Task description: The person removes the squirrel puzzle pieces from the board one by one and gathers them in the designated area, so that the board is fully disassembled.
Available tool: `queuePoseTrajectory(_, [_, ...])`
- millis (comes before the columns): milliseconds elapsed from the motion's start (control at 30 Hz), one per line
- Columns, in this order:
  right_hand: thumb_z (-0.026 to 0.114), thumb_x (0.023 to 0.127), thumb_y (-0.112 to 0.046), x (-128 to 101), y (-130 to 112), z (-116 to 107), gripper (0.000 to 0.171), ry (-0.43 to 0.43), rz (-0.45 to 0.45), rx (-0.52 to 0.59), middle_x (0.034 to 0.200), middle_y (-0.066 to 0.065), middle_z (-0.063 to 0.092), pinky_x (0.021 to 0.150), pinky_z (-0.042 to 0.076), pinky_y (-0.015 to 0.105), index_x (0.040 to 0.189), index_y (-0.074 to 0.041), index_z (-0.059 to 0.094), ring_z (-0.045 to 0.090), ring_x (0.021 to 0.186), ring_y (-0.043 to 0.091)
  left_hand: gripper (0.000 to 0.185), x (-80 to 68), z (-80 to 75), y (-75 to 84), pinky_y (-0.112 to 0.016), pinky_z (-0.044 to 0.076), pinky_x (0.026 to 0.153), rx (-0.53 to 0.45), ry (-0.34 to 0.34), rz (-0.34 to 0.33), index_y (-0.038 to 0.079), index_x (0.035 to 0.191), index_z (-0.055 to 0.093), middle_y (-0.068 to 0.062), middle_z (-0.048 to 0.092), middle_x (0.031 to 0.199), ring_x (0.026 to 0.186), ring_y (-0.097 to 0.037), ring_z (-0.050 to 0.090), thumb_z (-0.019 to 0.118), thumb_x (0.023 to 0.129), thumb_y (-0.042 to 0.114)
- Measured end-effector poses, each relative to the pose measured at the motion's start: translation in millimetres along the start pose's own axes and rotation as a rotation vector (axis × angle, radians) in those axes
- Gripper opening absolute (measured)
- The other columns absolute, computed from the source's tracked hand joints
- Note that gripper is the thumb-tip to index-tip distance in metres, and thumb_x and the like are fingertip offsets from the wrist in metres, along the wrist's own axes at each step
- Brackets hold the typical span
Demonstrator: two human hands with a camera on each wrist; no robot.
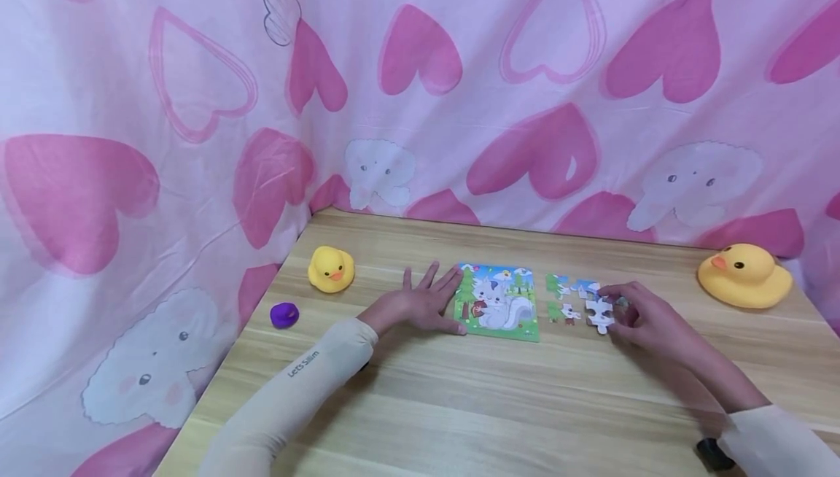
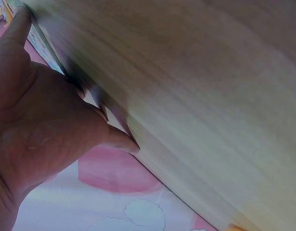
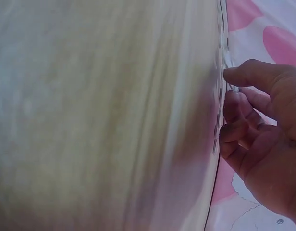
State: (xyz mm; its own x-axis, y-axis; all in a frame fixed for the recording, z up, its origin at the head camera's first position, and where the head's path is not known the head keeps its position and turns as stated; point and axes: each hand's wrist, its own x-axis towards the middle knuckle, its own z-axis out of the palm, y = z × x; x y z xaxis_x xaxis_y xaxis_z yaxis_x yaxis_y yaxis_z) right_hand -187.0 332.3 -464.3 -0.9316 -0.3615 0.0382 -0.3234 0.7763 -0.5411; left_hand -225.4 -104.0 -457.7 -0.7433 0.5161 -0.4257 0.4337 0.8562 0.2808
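Note:
A square picture board (image 1: 496, 302) with a grey-white squirrel among green trees lies on the wooden table. Spread flat at its left edge, my left hand (image 1: 429, 305) touches the board with its fingertips; in the left wrist view the same hand (image 2: 47, 106) has its fingers stretched along the tabletop. Right of the board lie several jigsaw pieces (image 1: 564, 312) in a loose group. My right hand (image 1: 646, 320) pinches a pale jigsaw piece (image 1: 599, 313) at the group's right side, between thumb and index finger. Seen from the right wrist, the other fingers (image 3: 232, 137) are curled in.
A small yellow rubber duck (image 1: 331, 270) and a purple object (image 1: 284, 315) stand at the table's left side. A larger yellow duck (image 1: 744, 276) sits at the far right. Pink-and-white heart-patterned cloth (image 1: 420, 119) hangs behind and left of the table (image 1: 472, 404).

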Motion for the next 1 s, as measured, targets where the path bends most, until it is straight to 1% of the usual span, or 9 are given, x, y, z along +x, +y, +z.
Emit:
queuePoseTrajectory(100, [0.086,0.086,-0.009,-1,2,0,0.062,-0.034,0.011,0.000,0.107,0.007,0.059,0.063,0.047,0.022,0.142,-0.008,0.059,0.051,0.078,0.008,0.116,0.4,-0.4,0.4,-0.079,-0.014,0.123,-0.005,-0.003,-0.001,0.024,0.171,-0.011,0.008,-0.018,0.179,0.165,-0.032,-0.022,0.055,0.093,0.080])
queuePoseTrajectory(167, [0.086,0.086,-0.011,0,3,0,0.062,-0.047,0.006,-0.002,0.110,0.007,0.060,0.064,0.047,0.022,0.142,-0.008,0.059,0.051,0.079,0.009,0.116,0.0,-0.8,0.6,-0.079,-0.014,0.122,-0.008,-0.001,0.001,0.025,0.171,-0.010,0.008,-0.017,0.179,0.165,-0.032,-0.022,0.055,0.093,0.080])
queuePoseTrajectory(200, [0.087,0.086,-0.011,0,3,0,0.062,-0.052,0.003,-0.002,0.112,0.007,0.061,0.065,0.048,0.021,0.142,-0.009,0.060,0.052,0.080,0.009,0.114,-1.8,-3.0,2.3,-0.079,-0.013,0.123,-0.005,-0.008,-0.001,0.024,0.171,-0.009,0.007,-0.016,0.180,0.166,-0.034,-0.020,0.056,0.094,0.077])
queuePoseTrajectory(333, [0.087,0.087,-0.013,2,4,-1,0.061,-0.071,-0.019,0.002,0.118,0.009,0.064,0.067,0.048,0.021,0.142,-0.009,0.062,0.052,0.083,0.010,0.114,-2.2,-3.3,2.0,-0.080,-0.012,0.122,-0.004,-0.004,0.002,0.024,0.171,-0.009,0.007,-0.015,0.180,0.166,-0.033,-0.020,0.055,0.094,0.079])
queuePoseTrajectory(500, [0.086,0.088,-0.015,3,4,-4,0.061,-0.105,-0.006,0.009,0.116,0.006,0.062,0.067,0.047,0.021,0.144,-0.012,0.061,0.051,0.085,0.012,0.115,-2.8,-4.0,2.6,-0.079,-0.010,0.123,-0.001,-0.002,-0.003,0.023,0.171,-0.008,0.007,-0.015,0.180,0.166,-0.033,-0.019,0.056,0.094,0.079])
queuePoseTrajectory(667, [0.085,0.089,-0.016,6,-2,-8,0.060,-0.128,0.016,0.023,0.116,0.006,0.062,0.068,0.050,0.021,0.144,-0.015,0.060,0.054,0.087,0.012,0.115,-3.4,-4.6,2.6,-0.079,-0.011,0.123,0.000,0.000,-0.003,0.023,0.171,-0.008,0.007,-0.015,0.180,0.166,-0.034,-0.019,0.056,0.094,0.079])
queuePoseTrajectory(733, [0.084,0.090,-0.015,8,-6,-8,0.059,-0.120,0.009,0.037,0.118,0.007,0.063,0.068,0.051,0.021,0.143,-0.015,0.061,0.055,0.086,0.012,0.115,-3.4,-4.6,2.4,-0.080,-0.011,0.123,0.002,0.000,-0.001,0.023,0.171,-0.008,0.006,-0.015,0.180,0.166,-0.034,-0.019,0.056,0.094,0.079])
queuePoseTrajectory(833, [0.083,0.090,-0.012,13,-14,-4,0.054,-0.084,-0.018,0.061,0.122,0.012,0.063,0.067,0.053,0.022,0.140,-0.011,0.063,0.057,0.084,0.011,0.115,-3.3,-4.7,2.0,-0.080,-0.013,0.122,0.004,-0.004,0.002,0.023,0.171,-0.009,0.007,-0.015,0.180,0.166,-0.034,-0.020,0.056,0.094,0.079])
queuePoseTrajectory(1000, [0.080,0.093,-0.010,20,-30,9,0.047,-0.024,-0.051,0.070,0.130,0.019,0.057,0.066,0.052,0.022,0.137,-0.007,0.064,0.056,0.086,0.012,0.115,-1.9,-4.2,1.3,-0.080,-0.014,0.122,-0.001,-0.008,0.008,0.023,0.171,-0.009,0.007,-0.016,0.180,0.165,-0.034,-0.020,0.055,0.094,0.079])
